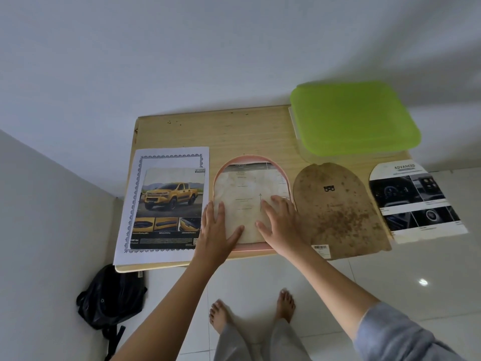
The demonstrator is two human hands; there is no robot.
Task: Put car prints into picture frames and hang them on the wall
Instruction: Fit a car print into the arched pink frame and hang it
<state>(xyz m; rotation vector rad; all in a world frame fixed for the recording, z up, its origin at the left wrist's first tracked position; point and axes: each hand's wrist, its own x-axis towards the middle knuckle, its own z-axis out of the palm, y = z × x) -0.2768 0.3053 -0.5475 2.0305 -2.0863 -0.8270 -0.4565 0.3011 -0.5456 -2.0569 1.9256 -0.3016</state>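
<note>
Hands (pixel 217 230) (pixel 282 222) flat on arched paper print (pixel 244 194), pink frame (pixel 246 158)

Arched pink frame (pixel 249 158) lying flat, pale print (pixel 246 188) inside, yellow-truck print (pixel 169 204) alongside

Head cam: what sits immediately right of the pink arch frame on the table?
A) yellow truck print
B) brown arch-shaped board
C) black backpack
B: the brown arch-shaped board lies flat on the table right beside the pink frame. The truck print is on the frame's left, and the backpack is on the floor.
</note>
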